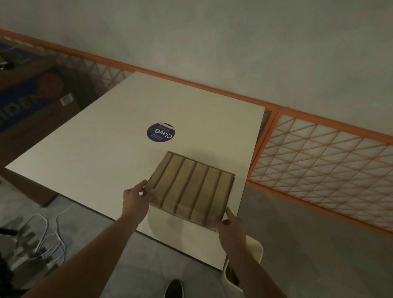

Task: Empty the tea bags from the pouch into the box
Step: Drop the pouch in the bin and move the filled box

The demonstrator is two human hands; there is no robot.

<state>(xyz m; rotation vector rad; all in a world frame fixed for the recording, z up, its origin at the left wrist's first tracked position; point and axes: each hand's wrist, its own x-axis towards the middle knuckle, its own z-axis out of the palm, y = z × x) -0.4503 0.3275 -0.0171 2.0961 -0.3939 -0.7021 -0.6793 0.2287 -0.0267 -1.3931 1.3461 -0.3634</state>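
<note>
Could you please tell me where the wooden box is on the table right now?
In the head view, the wooden box sits on the white table near its front right corner, just in front of the round purple pouch, held between the left hand and right hand.

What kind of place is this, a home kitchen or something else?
Probably a storage or work room, not a kitchen: bare concrete-like wall, a large cardboard carton on the floor, loose white cables, and an orange lattice barrier beside the white table.
</note>
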